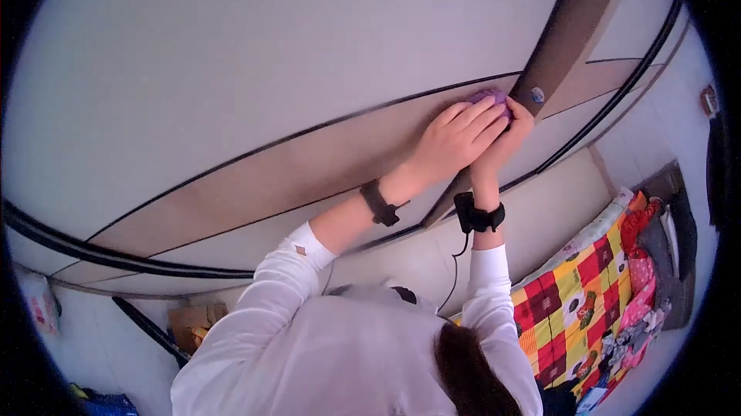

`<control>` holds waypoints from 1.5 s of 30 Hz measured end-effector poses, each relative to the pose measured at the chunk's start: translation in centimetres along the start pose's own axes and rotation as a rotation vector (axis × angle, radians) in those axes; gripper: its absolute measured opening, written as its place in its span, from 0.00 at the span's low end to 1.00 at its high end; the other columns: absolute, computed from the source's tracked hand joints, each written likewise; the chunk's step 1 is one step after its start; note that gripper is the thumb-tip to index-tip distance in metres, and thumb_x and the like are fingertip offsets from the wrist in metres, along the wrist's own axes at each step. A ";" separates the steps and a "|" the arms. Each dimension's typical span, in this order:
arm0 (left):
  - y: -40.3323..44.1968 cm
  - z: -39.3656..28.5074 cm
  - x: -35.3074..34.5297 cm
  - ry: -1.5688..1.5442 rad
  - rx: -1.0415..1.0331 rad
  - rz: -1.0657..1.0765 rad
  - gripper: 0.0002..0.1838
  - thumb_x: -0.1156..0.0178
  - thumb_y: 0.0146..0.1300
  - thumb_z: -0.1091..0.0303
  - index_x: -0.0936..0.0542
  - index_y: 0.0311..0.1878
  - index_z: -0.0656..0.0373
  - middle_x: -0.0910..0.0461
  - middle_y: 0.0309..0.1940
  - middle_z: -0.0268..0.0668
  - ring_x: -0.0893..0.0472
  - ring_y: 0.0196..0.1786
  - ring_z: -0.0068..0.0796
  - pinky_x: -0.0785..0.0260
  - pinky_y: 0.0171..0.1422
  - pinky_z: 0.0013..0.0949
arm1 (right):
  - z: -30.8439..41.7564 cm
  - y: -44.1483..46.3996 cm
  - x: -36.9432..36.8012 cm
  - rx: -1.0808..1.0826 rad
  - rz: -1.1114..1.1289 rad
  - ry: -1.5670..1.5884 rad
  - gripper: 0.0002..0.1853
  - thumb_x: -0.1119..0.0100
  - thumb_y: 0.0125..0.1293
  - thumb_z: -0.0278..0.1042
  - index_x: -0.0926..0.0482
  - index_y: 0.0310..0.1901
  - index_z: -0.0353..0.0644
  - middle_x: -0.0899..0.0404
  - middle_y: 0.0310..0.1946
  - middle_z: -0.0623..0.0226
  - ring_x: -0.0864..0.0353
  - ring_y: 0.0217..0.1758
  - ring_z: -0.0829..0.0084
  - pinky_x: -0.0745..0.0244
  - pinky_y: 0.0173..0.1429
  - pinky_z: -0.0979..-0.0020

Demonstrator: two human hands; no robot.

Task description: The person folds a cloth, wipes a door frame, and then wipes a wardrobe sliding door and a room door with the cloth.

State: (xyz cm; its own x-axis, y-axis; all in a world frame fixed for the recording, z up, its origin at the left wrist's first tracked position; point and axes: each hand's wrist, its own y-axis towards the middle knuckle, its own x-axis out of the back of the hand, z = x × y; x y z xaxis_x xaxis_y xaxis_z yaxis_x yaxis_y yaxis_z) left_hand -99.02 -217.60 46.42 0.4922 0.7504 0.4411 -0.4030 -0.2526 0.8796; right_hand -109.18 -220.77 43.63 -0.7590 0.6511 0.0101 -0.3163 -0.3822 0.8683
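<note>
A bunched purple cloth (500, 99) is pressed against the brown band of a large pale sliding door, beside its brown vertical frame (567, 30). My left hand (455, 138) lies over the cloth with its fingers together and bent onto it. Close beside it, partly underneath, my right hand (505, 146) has its fingers curled around the cloth's right side. The two hands touch, and part of the right one is hidden behind the left. Each wrist wears a black strap, and a thin cable hangs from the right one.
A bed with a red and yellow patterned cover (571, 308) stands at the lower right, with clothes heaped along its far side. At the lower left is a cardboard box (189, 323) on the pale floor. Dark items hang at the far right.
</note>
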 end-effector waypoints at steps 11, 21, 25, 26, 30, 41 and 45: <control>-5.1 1.5 9.7 0.028 0.182 0.046 0.17 0.44 0.51 0.67 0.20 0.47 0.46 0.24 0.53 0.26 0.28 0.55 0.28 0.38 0.53 0.33 | 7.5 -4.2 -2.3 0.055 0.123 0.269 0.22 0.43 0.44 0.17 0.34 0.44 0.39 0.31 0.44 0.54 0.31 0.48 0.55 0.35 0.53 0.61; -15.3 5.1 23.3 0.312 0.242 -0.155 0.12 0.38 0.51 0.66 0.19 0.41 0.41 0.22 0.49 0.23 0.30 0.51 0.27 0.37 0.49 0.30 | 21.2 -9.2 -5.7 0.397 0.381 0.391 0.12 0.35 0.43 0.27 0.21 0.33 0.47 0.26 0.38 0.65 0.28 0.40 0.60 0.32 0.43 0.63; -22.4 6.5 29.1 0.405 0.289 -0.179 0.13 0.34 0.48 0.66 0.19 0.39 0.41 0.27 0.48 0.30 0.31 0.50 0.34 0.36 0.48 0.33 | 27.0 -12.7 -8.0 0.625 0.456 0.500 0.15 0.35 0.40 0.32 0.20 0.35 0.53 0.26 0.39 0.70 0.28 0.39 0.64 0.30 0.38 0.66; -24.1 6.8 30.6 0.426 0.317 -0.169 0.14 0.33 0.47 0.68 0.20 0.39 0.41 0.29 0.48 0.31 0.31 0.50 0.35 0.36 0.48 0.34 | 28.3 -13.9 -8.6 0.689 0.473 0.532 0.16 0.35 0.40 0.30 0.20 0.36 0.53 0.28 0.40 0.68 0.29 0.41 0.64 0.30 0.39 0.67; -31.7 7.2 36.4 0.514 0.453 -0.185 0.17 0.31 0.44 0.72 0.24 0.37 0.44 0.32 0.47 0.35 0.32 0.49 0.39 0.36 0.48 0.38 | 34.2 -20.7 -11.3 0.762 0.535 0.660 0.16 0.37 0.42 0.31 0.20 0.37 0.54 0.27 0.40 0.72 0.30 0.43 0.69 0.30 0.38 0.71; -42.2 4.5 42.3 0.547 1.114 -0.169 0.12 0.36 0.45 0.70 0.25 0.33 0.61 0.31 0.40 0.40 0.34 0.47 0.41 0.40 0.51 0.39 | 41.4 -32.5 -13.4 0.859 0.846 0.689 0.13 0.44 0.49 0.35 0.25 0.40 0.53 0.26 0.46 0.75 0.29 0.46 0.73 0.32 0.43 0.73; -41.7 4.1 40.7 0.452 1.103 -0.244 0.11 0.40 0.44 0.75 0.27 0.34 0.61 0.31 0.40 0.44 0.34 0.47 0.44 0.40 0.50 0.40 | 39.5 -32.1 -12.4 0.769 0.916 0.686 0.17 0.44 0.49 0.34 0.24 0.44 0.54 0.27 0.47 0.75 0.29 0.49 0.73 0.31 0.45 0.71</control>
State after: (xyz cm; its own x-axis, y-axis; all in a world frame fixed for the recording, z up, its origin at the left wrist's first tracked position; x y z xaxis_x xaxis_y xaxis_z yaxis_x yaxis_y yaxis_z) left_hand -59.00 -179.05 28.46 0.0621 0.9402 0.3348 0.6433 -0.2942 0.7069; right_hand -67.11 -190.72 35.23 -0.7207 -0.1704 0.6720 0.6644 0.1067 0.7397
